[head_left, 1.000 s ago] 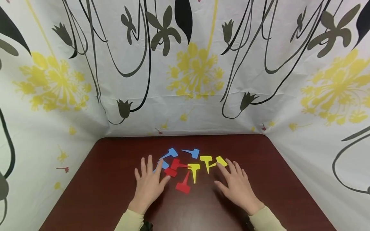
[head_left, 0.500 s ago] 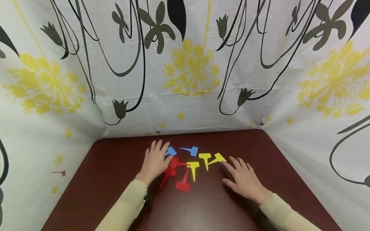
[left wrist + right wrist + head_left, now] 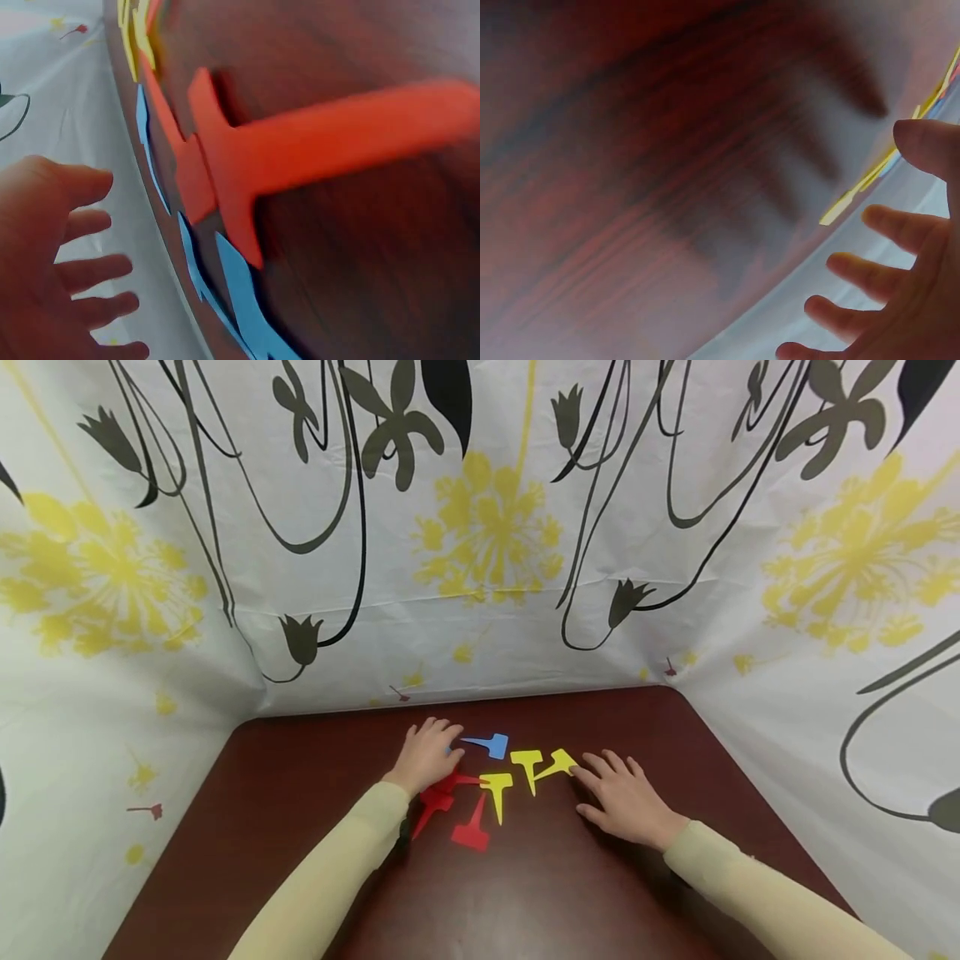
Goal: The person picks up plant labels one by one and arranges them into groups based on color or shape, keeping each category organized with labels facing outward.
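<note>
Flat T-shaped plant labels in red, yellow and blue lie on a dark wood table [image 3: 540, 885]. My left hand [image 3: 426, 756] hovers with fingers spread over the blue labels at the back left, covering most of them in the head view. In the left wrist view, two blue labels [image 3: 244, 281] overlap near a red label [image 3: 229, 150], and the palm holds nothing. One blue label [image 3: 497, 746] lies just right of that hand. My right hand [image 3: 626, 797] is spread beside the rightmost yellow label [image 3: 560, 763], its index fingertip right at the label's edge.
Two more yellow labels [image 3: 497, 782] lie in the middle, and a red label [image 3: 471, 837] sits nearest the front. Behind the table's back edge hangs a white curtain [image 3: 315, 577] with flower prints, which also runs down both sides.
My left hand has moved forward and to the right, uncovering a red label and covering blue ones. My right hand stays by the yellow label. The head view has shifted slightly.
</note>
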Action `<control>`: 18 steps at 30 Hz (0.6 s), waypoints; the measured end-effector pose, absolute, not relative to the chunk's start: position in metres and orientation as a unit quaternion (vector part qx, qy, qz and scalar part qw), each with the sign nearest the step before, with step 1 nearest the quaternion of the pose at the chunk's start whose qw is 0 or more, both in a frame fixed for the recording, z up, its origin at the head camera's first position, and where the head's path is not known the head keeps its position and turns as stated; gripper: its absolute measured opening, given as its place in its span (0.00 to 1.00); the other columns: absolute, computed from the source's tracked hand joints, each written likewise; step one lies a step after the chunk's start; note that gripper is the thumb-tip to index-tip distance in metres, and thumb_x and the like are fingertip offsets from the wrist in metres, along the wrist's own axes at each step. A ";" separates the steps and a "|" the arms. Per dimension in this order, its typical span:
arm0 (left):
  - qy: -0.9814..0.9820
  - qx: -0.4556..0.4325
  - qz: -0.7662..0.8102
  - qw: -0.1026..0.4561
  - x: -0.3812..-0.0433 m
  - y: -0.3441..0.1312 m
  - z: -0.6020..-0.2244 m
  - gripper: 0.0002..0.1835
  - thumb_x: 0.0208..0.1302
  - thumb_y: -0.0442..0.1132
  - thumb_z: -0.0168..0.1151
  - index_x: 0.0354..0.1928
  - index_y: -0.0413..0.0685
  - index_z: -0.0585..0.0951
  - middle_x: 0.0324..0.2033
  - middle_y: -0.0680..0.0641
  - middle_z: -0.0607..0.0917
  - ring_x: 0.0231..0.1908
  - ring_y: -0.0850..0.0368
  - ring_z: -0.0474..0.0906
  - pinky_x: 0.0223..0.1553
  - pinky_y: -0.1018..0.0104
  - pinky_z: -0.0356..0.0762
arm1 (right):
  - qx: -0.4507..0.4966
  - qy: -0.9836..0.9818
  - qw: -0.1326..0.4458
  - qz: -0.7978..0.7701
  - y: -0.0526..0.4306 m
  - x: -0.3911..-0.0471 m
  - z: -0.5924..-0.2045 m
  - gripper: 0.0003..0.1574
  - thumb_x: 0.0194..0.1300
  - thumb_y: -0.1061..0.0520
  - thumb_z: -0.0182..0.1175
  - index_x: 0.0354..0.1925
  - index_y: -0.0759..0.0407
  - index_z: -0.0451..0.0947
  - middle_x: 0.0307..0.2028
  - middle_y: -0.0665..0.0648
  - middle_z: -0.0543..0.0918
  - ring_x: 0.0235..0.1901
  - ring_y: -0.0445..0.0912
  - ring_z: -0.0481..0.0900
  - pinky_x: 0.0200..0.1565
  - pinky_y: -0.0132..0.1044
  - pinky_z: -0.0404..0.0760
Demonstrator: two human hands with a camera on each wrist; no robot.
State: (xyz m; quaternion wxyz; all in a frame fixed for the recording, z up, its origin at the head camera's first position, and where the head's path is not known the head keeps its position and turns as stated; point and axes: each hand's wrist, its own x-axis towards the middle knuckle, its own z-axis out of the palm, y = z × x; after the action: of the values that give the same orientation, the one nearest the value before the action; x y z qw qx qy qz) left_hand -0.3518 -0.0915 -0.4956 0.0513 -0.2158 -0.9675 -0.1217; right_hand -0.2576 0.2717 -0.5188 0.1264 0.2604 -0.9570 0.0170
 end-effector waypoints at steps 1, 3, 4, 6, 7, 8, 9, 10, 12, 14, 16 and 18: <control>-0.966 -0.220 -0.123 0.046 -0.354 -0.089 -0.496 0.27 0.72 0.52 0.61 0.69 0.55 0.75 0.66 0.45 0.75 0.71 0.40 0.62 0.67 0.33 0.57 | 0.264 -0.956 0.123 0.017 0.271 -0.260 -0.519 0.40 0.64 0.39 0.67 0.69 0.52 0.73 0.68 0.63 0.70 0.67 0.66 0.64 0.59 0.73 0.63; -0.965 -0.230 -0.122 0.034 -0.359 -0.084 -0.496 0.26 0.72 0.51 0.61 0.69 0.54 0.75 0.66 0.45 0.75 0.70 0.42 0.64 0.67 0.34 0.58 | 0.269 -0.956 0.113 0.017 0.271 -0.263 -0.519 0.40 0.65 0.38 0.66 0.69 0.52 0.73 0.69 0.62 0.70 0.67 0.66 0.64 0.60 0.73 0.63; -0.964 -0.237 -0.119 0.030 -0.362 -0.081 -0.496 0.26 0.72 0.51 0.62 0.69 0.53 0.76 0.65 0.46 0.76 0.69 0.43 0.65 0.66 0.35 0.60 | 0.268 -0.957 0.108 0.020 0.271 -0.265 -0.519 0.39 0.66 0.38 0.66 0.69 0.51 0.73 0.69 0.62 0.70 0.68 0.65 0.64 0.60 0.73 0.63; -0.961 -0.252 -0.114 0.023 -0.367 -0.077 -0.496 0.26 0.71 0.50 0.63 0.68 0.52 0.77 0.65 0.45 0.77 0.67 0.45 0.68 0.64 0.39 0.65 | 0.265 -0.958 0.100 0.033 0.271 -0.268 -0.519 0.38 0.67 0.39 0.65 0.69 0.52 0.74 0.69 0.62 0.70 0.67 0.64 0.65 0.59 0.72 0.65; -0.959 -0.260 -0.109 0.023 -0.369 -0.075 -0.496 0.25 0.71 0.49 0.63 0.67 0.51 0.77 0.64 0.45 0.77 0.66 0.46 0.70 0.63 0.42 0.67 | 0.263 -0.959 0.100 0.043 0.271 -0.270 -0.519 0.37 0.67 0.40 0.65 0.68 0.53 0.74 0.68 0.63 0.71 0.66 0.64 0.67 0.58 0.71 0.66; -0.958 -0.266 -0.108 0.022 -0.372 -0.073 -0.497 0.25 0.71 0.48 0.63 0.67 0.50 0.78 0.63 0.46 0.78 0.65 0.47 0.71 0.63 0.44 0.70 | 0.259 -0.959 0.099 0.058 0.271 -0.272 -0.518 0.35 0.67 0.41 0.66 0.67 0.54 0.75 0.66 0.63 0.73 0.65 0.63 0.68 0.57 0.69 0.69; -0.956 -0.270 -0.107 0.022 -0.374 -0.072 -0.497 0.25 0.71 0.48 0.64 0.66 0.50 0.78 0.63 0.46 0.78 0.64 0.48 0.72 0.61 0.47 0.72 | 0.253 -0.960 0.098 0.073 0.270 -0.274 -0.517 0.34 0.67 0.42 0.66 0.66 0.55 0.76 0.64 0.63 0.74 0.64 0.62 0.70 0.56 0.67 0.71; -0.955 -0.274 -0.109 0.023 -0.377 -0.071 -0.498 0.24 0.70 0.47 0.64 0.65 0.49 0.79 0.62 0.46 0.79 0.63 0.49 0.73 0.60 0.49 0.73 | 0.247 -0.960 0.098 0.089 0.270 -0.277 -0.516 0.33 0.67 0.44 0.67 0.64 0.56 0.77 0.62 0.62 0.76 0.62 0.61 0.71 0.54 0.64 0.74; -0.954 -0.277 -0.116 0.020 -0.380 -0.069 -0.500 0.24 0.70 0.46 0.65 0.65 0.47 0.79 0.61 0.45 0.80 0.62 0.49 0.74 0.60 0.52 0.74 | 0.227 -0.962 0.097 0.116 0.269 -0.284 -0.515 0.31 0.66 0.46 0.68 0.62 0.57 0.79 0.58 0.61 0.79 0.58 0.58 0.75 0.49 0.59 0.78; -0.954 -0.274 -0.123 0.013 -0.382 -0.069 -0.502 0.24 0.69 0.46 0.66 0.64 0.47 0.80 0.60 0.45 0.80 0.61 0.49 0.75 0.60 0.53 0.74 | 0.204 -0.965 0.092 0.136 0.268 -0.291 -0.515 0.29 0.65 0.46 0.69 0.60 0.57 0.81 0.53 0.58 0.80 0.53 0.56 0.77 0.44 0.53 0.81; -0.954 -0.270 -0.127 0.007 -0.383 -0.068 -0.504 0.24 0.69 0.46 0.66 0.64 0.47 0.80 0.60 0.45 0.80 0.61 0.49 0.75 0.59 0.52 0.75 | 0.183 -0.968 0.088 0.146 0.268 -0.298 -0.516 0.27 0.64 0.46 0.70 0.58 0.57 0.82 0.49 0.57 0.81 0.48 0.54 0.78 0.39 0.50 0.81; -0.956 -0.266 -0.126 0.000 -0.385 -0.067 -0.507 0.24 0.69 0.46 0.66 0.64 0.48 0.80 0.60 0.46 0.80 0.60 0.49 0.75 0.59 0.52 0.75 | 0.165 -0.971 0.079 0.151 0.268 -0.302 -0.517 0.27 0.63 0.45 0.70 0.56 0.56 0.83 0.47 0.57 0.80 0.44 0.53 0.77 0.35 0.49 0.81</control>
State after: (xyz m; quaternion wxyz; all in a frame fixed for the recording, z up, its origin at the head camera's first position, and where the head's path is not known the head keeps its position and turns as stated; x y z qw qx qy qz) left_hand -0.3846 -0.0669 -0.5070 0.0005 -0.2664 -0.9555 -0.1264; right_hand -0.3023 0.2676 -0.5169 0.0789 0.1650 -0.9715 0.1511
